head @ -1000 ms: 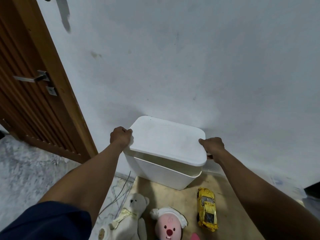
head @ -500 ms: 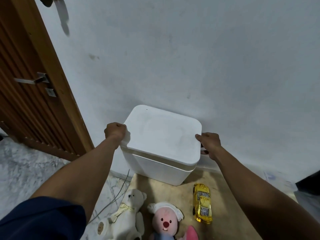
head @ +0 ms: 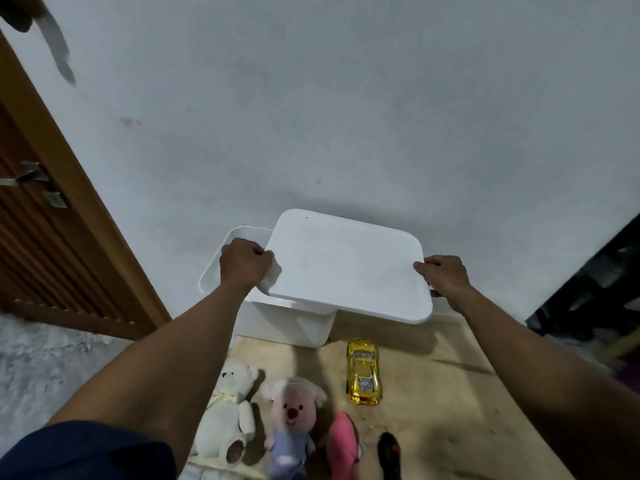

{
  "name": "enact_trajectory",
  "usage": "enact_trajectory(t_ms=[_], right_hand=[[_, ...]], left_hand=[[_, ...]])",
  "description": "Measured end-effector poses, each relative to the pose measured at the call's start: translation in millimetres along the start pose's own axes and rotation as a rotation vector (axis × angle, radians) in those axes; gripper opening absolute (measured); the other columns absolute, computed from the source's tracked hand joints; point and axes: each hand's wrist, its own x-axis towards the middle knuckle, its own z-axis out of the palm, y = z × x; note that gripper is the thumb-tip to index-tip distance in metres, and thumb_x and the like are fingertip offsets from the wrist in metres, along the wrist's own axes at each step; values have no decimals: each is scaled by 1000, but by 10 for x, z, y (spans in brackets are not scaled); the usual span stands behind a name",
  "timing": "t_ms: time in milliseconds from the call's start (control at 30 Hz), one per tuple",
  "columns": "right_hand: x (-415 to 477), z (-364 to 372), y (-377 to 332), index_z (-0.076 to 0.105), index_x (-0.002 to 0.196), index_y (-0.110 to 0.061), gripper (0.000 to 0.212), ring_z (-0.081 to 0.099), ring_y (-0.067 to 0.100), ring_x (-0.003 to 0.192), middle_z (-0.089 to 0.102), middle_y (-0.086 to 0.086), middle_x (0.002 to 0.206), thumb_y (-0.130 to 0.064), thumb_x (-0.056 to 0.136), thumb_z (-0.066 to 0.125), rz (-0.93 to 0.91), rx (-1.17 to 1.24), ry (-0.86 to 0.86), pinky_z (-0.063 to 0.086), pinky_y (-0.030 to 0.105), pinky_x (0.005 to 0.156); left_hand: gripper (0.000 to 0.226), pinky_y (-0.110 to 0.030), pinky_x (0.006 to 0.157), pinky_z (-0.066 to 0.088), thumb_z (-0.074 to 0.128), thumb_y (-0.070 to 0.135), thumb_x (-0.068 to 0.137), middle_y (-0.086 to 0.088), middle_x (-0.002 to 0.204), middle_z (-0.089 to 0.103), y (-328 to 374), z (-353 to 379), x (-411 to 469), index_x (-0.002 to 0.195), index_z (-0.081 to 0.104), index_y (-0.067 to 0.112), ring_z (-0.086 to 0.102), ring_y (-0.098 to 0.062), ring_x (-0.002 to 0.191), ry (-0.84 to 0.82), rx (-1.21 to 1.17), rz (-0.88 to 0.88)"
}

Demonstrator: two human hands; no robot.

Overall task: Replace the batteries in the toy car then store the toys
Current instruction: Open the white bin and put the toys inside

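Observation:
A white lid [head: 346, 268] hangs above a white storage box [head: 284, 323] that stands against the wall, shifted to the right so the box's left rim [head: 221, 258] shows. My left hand [head: 244, 263] grips the lid's left edge and my right hand [head: 445, 277] grips its right edge. A shiny yellow toy car [head: 363, 372] lies on the wooden board in front of the box. A white teddy bear [head: 228, 410], a pink-faced plush in blue [head: 294, 420], a pink toy [head: 341, 445] and a small black object [head: 389, 452] lie nearer to me.
A brown wooden door [head: 45, 237] with a metal handle [head: 24, 174] stands at the left. The plain white wall [head: 346, 116] is right behind the box. Grey marbled floor [head: 45, 368] lies at left, dark furniture [head: 595, 289] at right.
Both hands have lifted the lid off the box and carried it to the right, uncovering the box's left rim. The view has tilted down, showing more toys.

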Motion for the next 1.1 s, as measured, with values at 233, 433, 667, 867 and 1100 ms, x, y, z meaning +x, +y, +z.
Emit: enact_trajectory(t_ms=[233,433,667,867,1100], right_hand=[[55,-1283,940,67,103,13,33,68,34,77,71,26,95,-15,87,68,98,-60,127,59,39,66],[30,-2117,1948,65,74,3,17,54,25,61,60,20,70,-8,87,64,231,-176,132,40,33,60],[108,-2224,2898,49,52,-12,38,51,25,51,51,9,52,-16,85,67,320,-298,72,39,29,53],[206,-1984,3393,66,88,-13,20,66,33,87,66,11,91,-33,87,71,382,-336,-33,58,38,70],[311,-1821,3716,70,105,-7,43,66,34,98,70,15,110,-45,86,68,379,-435,-80,55,39,84]], left_hand=[[24,-25,65,44,61,29,80,-8,76,69,823,967,-781,69,71,10,66,-26,80,-191,-24,46],[41,-34,81,49,55,37,89,-17,98,71,1073,2079,-1617,95,71,-1,66,-31,95,-447,67,58],[58,-36,83,56,61,46,84,-18,119,67,881,2891,-2204,120,63,0,66,-35,104,-630,142,-174],[55,-35,89,51,63,36,89,-18,131,60,760,3289,-2358,130,55,1,59,-35,116,-651,156,-334],[57,-35,92,50,63,34,89,-17,135,55,697,3411,-2407,133,52,0,56,-35,121,-661,183,-399]])
